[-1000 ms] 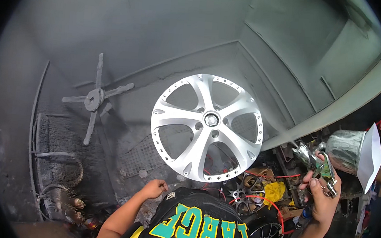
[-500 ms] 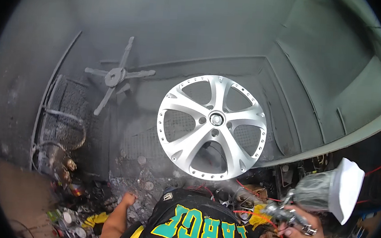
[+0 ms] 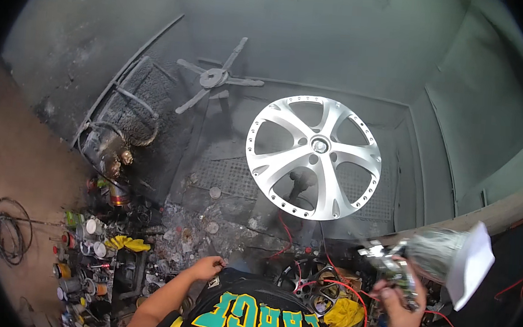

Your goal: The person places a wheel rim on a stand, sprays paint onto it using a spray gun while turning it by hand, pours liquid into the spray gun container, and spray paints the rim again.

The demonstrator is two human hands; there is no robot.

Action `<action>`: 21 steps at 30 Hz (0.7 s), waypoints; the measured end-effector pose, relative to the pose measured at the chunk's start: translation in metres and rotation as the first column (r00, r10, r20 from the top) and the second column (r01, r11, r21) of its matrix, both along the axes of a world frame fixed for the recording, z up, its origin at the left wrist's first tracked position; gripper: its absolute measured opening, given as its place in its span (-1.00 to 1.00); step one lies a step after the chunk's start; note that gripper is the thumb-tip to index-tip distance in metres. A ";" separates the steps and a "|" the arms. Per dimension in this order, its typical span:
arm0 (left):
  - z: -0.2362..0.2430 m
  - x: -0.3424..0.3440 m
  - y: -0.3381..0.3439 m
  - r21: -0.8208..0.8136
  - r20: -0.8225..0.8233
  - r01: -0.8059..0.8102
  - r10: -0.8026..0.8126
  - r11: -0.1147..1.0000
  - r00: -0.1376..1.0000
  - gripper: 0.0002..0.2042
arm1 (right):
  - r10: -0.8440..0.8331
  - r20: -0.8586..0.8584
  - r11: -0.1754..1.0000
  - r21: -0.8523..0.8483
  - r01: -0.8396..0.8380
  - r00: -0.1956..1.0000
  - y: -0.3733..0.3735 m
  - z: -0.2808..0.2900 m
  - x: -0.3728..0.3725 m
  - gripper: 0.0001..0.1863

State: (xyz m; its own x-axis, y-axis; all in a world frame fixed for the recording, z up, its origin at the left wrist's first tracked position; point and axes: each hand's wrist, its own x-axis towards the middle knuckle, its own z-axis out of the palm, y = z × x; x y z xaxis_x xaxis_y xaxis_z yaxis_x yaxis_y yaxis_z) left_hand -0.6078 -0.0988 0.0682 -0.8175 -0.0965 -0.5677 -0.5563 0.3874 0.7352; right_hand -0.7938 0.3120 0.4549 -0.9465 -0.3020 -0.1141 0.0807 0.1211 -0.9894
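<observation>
My right hand grips a metal spray gun. The gun's clear cup is tilted to the right, with a white paper-like cover over its wide end. Up and left of the gun is a silver five-spoke wheel rim, face up and apart from both hands. Part of a dark support shows through the gap between its spokes. In front of my body, my left hand has its fingers curled in, with nothing seen in it.
Grey-coated booth walls surround the wheel. A spoked, grey-crusted stand rises at the back left. Several cans and jars crowd the lower left. A red hose, yellow cloth and dark wheel lie near my right side.
The view has shifted, so wheel and stand sit further right and higher. My left hand has come rightward to my shirt's front. My right hand, still holding the spray gun, has moved slightly left.
</observation>
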 end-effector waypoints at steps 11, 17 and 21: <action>-0.067 0.208 -0.019 -0.115 -0.058 -0.472 0.468 0.874 0.882 -0.81 | 0.752 0.201 0.572 0.274 -0.773 0.628 -0.111 -0.211 0.068 -0.52; -0.119 0.469 0.024 0.142 0.111 -0.873 0.869 0.466 0.482 -0.87 | 0.879 0.170 0.318 0.485 -0.815 0.445 -0.182 -0.341 0.133 -0.41; -0.129 0.580 0.073 0.220 0.107 -0.972 0.989 0.079 0.105 -0.88 | 0.941 0.080 0.249 0.494 -0.833 0.329 -0.239 -0.336 0.163 -0.41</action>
